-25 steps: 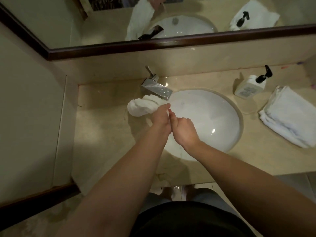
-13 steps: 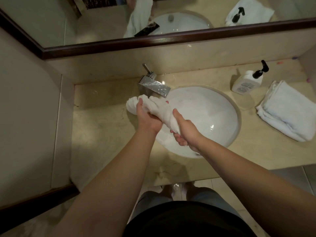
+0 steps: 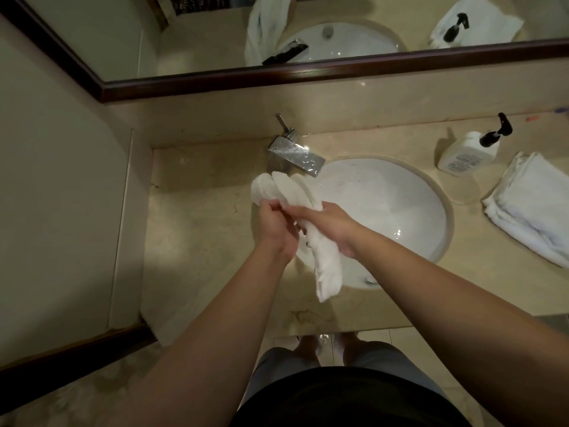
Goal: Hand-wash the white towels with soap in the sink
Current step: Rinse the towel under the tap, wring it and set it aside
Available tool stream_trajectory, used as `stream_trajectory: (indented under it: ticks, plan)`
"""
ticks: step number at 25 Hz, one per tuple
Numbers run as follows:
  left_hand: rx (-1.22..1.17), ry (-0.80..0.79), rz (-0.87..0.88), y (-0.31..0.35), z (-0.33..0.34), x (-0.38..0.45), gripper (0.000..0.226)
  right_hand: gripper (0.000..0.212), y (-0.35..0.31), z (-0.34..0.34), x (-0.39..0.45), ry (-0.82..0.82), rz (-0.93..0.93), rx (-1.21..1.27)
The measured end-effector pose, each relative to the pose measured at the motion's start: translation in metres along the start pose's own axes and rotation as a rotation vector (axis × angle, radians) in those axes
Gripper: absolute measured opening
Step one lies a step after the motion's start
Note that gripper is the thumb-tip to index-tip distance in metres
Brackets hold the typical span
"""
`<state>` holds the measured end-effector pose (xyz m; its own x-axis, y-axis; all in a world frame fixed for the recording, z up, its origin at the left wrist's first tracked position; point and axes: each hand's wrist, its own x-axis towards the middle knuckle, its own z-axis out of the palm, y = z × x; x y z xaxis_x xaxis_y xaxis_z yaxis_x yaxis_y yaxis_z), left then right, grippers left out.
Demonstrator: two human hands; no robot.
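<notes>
Both forearms are bare to the edge of the view, with no sleeves, watch or rings showing on the left hand (image 3: 277,224) or the right hand (image 3: 331,228). The person wears a black top (image 3: 348,399) over what look like grey-blue shorts (image 3: 277,363); the feet (image 3: 308,345) seem bare.

You stand in a bathroom. A round white basin (image 3: 385,204) sits in a beige marble counter (image 3: 197,241). A dark-framed wall mirror (image 3: 308,35) hangs above.

One head-worn camera looks steeply down, close over the sink (image 3: 400,211) and countertop (image 3: 197,241).
</notes>
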<state>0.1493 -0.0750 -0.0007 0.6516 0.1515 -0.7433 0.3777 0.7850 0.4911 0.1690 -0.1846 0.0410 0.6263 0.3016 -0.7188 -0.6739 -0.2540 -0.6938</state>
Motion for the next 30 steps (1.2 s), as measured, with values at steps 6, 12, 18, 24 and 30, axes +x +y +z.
stream_trajectory:
  ticks: [6, 12, 18, 24, 30]
  plan:
    - [-0.104, -0.162, 0.023, 0.011, 0.009, -0.020, 0.051, 0.034, -0.031, -0.002, -0.009, -0.371, 0.151, 0.286]
    - [-0.032, -0.339, -0.016, 0.022, 0.039, -0.039, 0.078, 0.043, -0.037, -0.034, -0.024, -0.596, 0.235, 0.325]
    - [0.173, -0.254, 0.028, 0.037, 0.087, -0.052, 0.033, 0.050, -0.049, -0.077, -0.044, -0.498, 0.054, 0.224]
    - [0.471, -0.124, 0.123, 0.027, 0.119, -0.056, 0.070, 0.044, -0.052, -0.086, -0.073, -0.085, -0.065, -0.028]
    - [0.229, -0.214, 0.009, -0.019, 0.106, -0.054, 0.059, 0.041, -0.068, -0.097, -0.075, -0.071, -0.077, 0.247]
